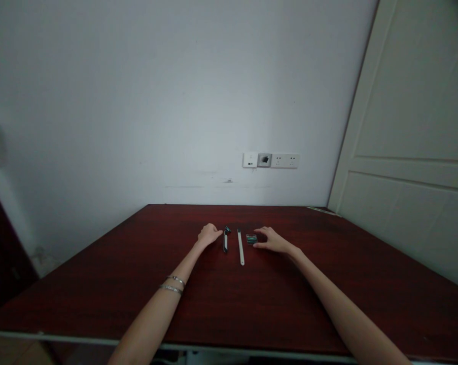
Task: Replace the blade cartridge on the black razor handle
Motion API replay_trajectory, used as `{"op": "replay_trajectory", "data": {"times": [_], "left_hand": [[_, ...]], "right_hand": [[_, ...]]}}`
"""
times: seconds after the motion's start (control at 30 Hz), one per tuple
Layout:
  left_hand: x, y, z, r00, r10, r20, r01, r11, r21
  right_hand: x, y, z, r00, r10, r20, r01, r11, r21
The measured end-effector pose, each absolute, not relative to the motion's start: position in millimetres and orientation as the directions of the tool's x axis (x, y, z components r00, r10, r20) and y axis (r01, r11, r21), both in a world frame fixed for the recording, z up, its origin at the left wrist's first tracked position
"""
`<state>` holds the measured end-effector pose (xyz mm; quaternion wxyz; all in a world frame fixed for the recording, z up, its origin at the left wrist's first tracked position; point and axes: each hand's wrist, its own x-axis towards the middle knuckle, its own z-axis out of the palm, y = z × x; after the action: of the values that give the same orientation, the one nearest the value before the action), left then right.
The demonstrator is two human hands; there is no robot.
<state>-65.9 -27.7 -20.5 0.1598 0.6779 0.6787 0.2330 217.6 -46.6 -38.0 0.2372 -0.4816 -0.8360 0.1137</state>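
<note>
Both arms stretching far out over the dark red table [99, 284], forearms lying low and nearly straight, converging toward the middle of the top.

Left hand [209, 234] resting knuckles-up, fingers curled loosely under, gripping nothing, fingertips just beside the black razor-like tool [225, 240] and maybe brushing its head; too small to tell for certain. Two silver bangles [174, 284] sitting on that left forearm, well back from the wrist.

Right hand [273, 240] lying flat and angled inward, wrist bent slightly, thumb and forefinger pinching at the small dark green block [251, 238], block still flat on the table. Grip looking light, fingertips only.

White stick [240, 247] lying lengthwise between the tool and the block, touching neither hand.

Beyond, running along the white wall, a row of sockets [270, 160]; off to the right, a pale panelled door [415, 152].
</note>
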Motion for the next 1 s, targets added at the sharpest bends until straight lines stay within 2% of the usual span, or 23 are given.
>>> {"op": "replay_trajectory", "data": {"times": [0.47,0.63,0.77,0.9,1.0], "left_hand": [[-93,-4,-44,-0.148,0.948,0.281,0.769,-0.068,0.636],[-95,-3,-47,-0.156,0.934,0.322,0.775,-0.086,0.626],[-93,-8,-46,-0.120,0.917,0.381,0.842,-0.109,0.528],[-89,-14,-46,-0.001,0.887,0.461,0.924,-0.176,0.340],[-86,-15,-48,0.092,0.891,0.444,0.953,-0.208,0.220]], "right_hand": [[213,-43,-47,-0.419,0.844,0.334,0.717,0.533,-0.449],[215,-40,-50,-0.355,0.868,0.349,0.671,0.496,-0.552],[224,-33,-54,-0.211,0.889,0.407,0.696,0.429,-0.576],[240,-22,-63,-0.156,0.897,0.413,0.807,0.357,-0.470],[250,-17,-70,-0.135,0.917,0.376,0.894,0.276,-0.353]]}}
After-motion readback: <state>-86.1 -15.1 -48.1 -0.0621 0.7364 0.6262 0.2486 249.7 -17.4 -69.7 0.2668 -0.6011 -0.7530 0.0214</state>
